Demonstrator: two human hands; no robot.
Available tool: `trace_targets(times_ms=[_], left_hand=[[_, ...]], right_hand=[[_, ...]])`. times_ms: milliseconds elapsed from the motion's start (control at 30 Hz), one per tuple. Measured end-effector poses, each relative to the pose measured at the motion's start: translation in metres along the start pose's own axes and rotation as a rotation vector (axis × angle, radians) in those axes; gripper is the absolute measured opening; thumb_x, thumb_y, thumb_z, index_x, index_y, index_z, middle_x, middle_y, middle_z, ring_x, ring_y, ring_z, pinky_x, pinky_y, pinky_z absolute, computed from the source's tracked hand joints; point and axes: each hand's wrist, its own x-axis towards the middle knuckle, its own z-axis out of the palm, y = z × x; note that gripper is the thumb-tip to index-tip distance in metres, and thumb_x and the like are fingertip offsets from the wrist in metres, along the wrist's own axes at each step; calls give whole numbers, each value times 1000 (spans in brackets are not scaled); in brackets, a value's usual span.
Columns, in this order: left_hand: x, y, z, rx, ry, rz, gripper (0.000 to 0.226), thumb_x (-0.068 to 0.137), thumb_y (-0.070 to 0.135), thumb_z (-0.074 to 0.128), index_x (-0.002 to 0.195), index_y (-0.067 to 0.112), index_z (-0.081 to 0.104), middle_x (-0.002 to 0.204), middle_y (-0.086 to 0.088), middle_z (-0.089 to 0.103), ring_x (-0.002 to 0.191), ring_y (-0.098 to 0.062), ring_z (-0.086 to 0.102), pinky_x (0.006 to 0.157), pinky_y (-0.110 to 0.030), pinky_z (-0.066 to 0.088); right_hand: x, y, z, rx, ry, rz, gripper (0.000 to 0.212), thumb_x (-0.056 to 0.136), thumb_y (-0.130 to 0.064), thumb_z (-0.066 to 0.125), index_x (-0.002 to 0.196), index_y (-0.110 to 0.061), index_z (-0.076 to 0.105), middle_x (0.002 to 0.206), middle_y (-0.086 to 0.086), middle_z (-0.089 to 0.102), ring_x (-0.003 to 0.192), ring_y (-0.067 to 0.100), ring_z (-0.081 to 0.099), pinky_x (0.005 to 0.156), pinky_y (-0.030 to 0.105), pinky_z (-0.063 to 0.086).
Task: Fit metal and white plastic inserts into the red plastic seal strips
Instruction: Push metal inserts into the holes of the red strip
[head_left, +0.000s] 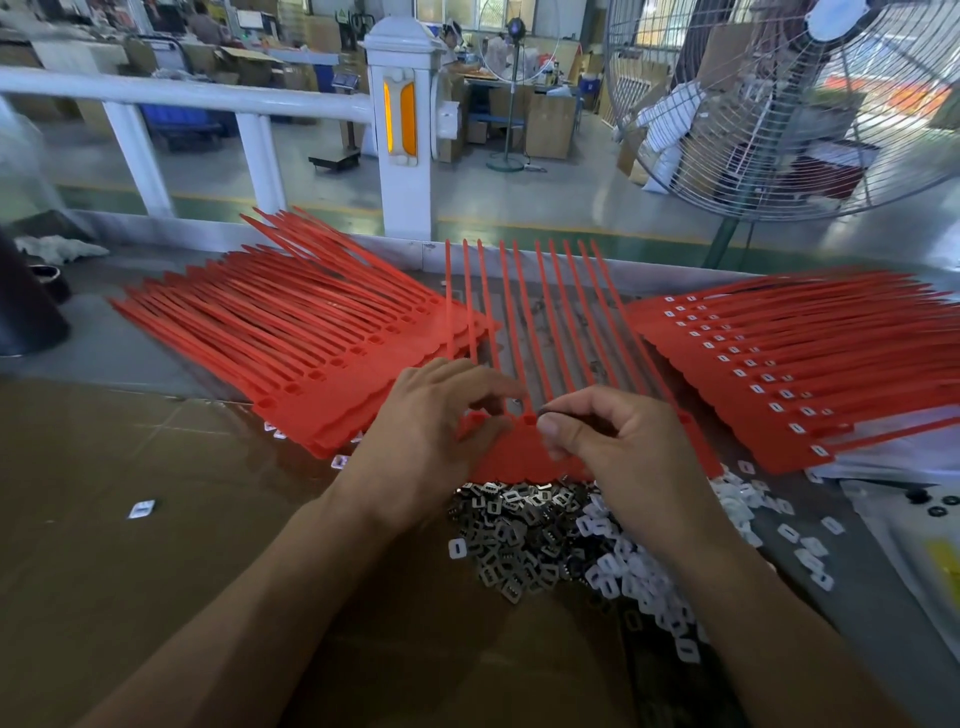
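While the sheet of red seal strips (524, 452) lies flat across the middle of the worktop (156, 519), its tails run straight away from the person toward the far edge, so the row of sockets sits crosswise right under both hands. The right hand (613, 441) pinches what looks like a dark metal insert at thumb and forefinger, just beside an open socket and the nearer of the two to it. The left hand (436, 421) has its thumb pressed on the sheet, fingers loosely bent over the strips. Metal inserts (509, 545) and white inserts (639, 582) are heaped at the near edge. Unfilled sheets (311, 338) lie left, filled ones (779, 364) right; a fan (779, 104) and white railing (208, 98) stand beyond
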Motion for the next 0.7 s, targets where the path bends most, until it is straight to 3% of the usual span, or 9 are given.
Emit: trace_targets(times_ms=[467,600,700], left_hand=[[3,1,-1,35,-13,247,21,97,35,64,114,27,74,108,14,64,104,-7,60,88,-39,44],[3,-3,2,-7,47,208,15,95,30,71,108,27,76,102,15,66,98,-9,63,85,-41,47],[1,-1,8,-164,89,106,14,90,23,76,104,23,78,97,15,70,94,-11,66,83,-38,52]], right_hand=[[1,-2,-1,58,-122,59,8,94,-23,74,87,-24,78,74,-5,76,65,1,68,58,9,47],[1,-3,-1,126,-111,73,7,95,-20,72,92,-22,78,79,0,77,67,6,69,59,11,49],[1,-3,-1,162,-113,72,11,98,-17,69,96,-21,78,82,3,78,70,8,70,62,12,50]])
